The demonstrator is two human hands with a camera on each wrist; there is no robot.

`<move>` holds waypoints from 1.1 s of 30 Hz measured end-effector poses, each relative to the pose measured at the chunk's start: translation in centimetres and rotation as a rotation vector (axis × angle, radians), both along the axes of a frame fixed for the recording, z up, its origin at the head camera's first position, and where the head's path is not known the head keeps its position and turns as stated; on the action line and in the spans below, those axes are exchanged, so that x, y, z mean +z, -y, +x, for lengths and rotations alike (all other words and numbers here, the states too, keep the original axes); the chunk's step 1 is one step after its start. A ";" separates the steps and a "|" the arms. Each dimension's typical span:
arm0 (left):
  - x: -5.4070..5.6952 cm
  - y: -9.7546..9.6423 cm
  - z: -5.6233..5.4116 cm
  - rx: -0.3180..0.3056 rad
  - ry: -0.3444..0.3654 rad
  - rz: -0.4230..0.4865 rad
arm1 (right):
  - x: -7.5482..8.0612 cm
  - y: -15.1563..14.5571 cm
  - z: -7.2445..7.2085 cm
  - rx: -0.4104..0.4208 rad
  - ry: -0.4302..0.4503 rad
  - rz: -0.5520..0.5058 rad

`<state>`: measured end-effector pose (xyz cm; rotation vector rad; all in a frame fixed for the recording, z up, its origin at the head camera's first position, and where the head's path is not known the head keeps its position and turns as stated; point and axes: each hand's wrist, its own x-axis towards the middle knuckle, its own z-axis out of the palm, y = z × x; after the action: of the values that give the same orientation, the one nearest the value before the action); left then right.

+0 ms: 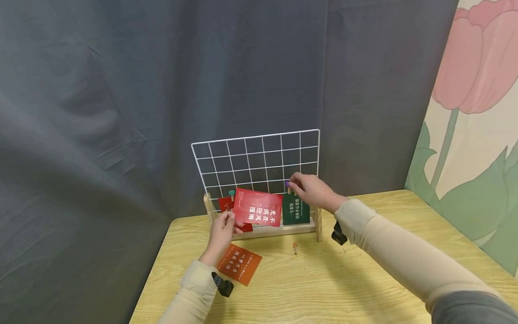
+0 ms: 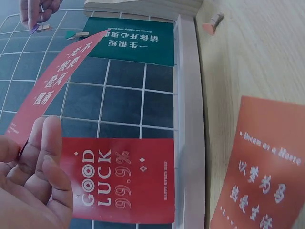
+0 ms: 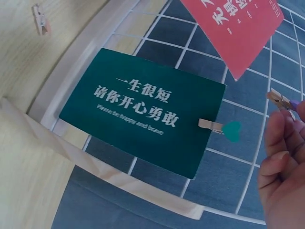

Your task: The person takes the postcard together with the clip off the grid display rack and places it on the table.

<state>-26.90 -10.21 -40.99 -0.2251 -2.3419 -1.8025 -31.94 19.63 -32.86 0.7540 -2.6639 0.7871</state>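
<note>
Left grip (image 1: pixel 221 230) pinches a red card (image 1: pixel 257 207) before the white wire grid (image 1: pixel 256 168); right grip (image 1: pixel 313 189) pinches a purple-topped clothespin (image 3: pixel 279 100) near the clipped green card (image 3: pixel 143 114).

Pinches a purple-tipped clothespin (image 3: pixel 277 98) in the right hand (image 3: pixel 286 169), near the white grid (image 3: pixel 186 48). Shows a green card (image 3: pixel 143 114) against the grid with a green-heart clothespin (image 3: pixel 211 125) on its edge, a red card (image 3: pixel 236 31) at top, and another clothespin (image 3: pixel 40 19) lying on the surface (image 3: pixel 28 67).
</note>
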 end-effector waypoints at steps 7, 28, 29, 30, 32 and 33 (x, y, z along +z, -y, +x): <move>-0.1 0.7 0.5 -0.025 0.004 -0.036 | -1.0 0.1 0.2 0.021 0.018 0.021; -1.8 2.9 0.9 -0.020 0.041 -0.091 | -3.5 0.4 0.7 0.090 0.070 0.096; -1.8 2.9 1.0 -0.020 0.043 -0.095 | -3.6 0.4 0.7 0.093 0.070 0.095; -1.8 3.0 1.0 -0.025 0.044 -0.093 | -3.7 0.4 0.7 0.097 0.068 0.095; -1.9 3.0 1.1 -0.031 0.050 -0.093 | -3.9 0.4 0.8 0.103 0.065 0.099; -2.0 3.0 1.2 -0.037 0.051 -0.088 | -4.0 0.4 0.9 0.106 0.066 0.102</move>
<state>-25.74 -13.22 -43.01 -0.2380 -2.4715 -1.7433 -31.06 19.23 -36.84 0.9161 -2.7599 0.7172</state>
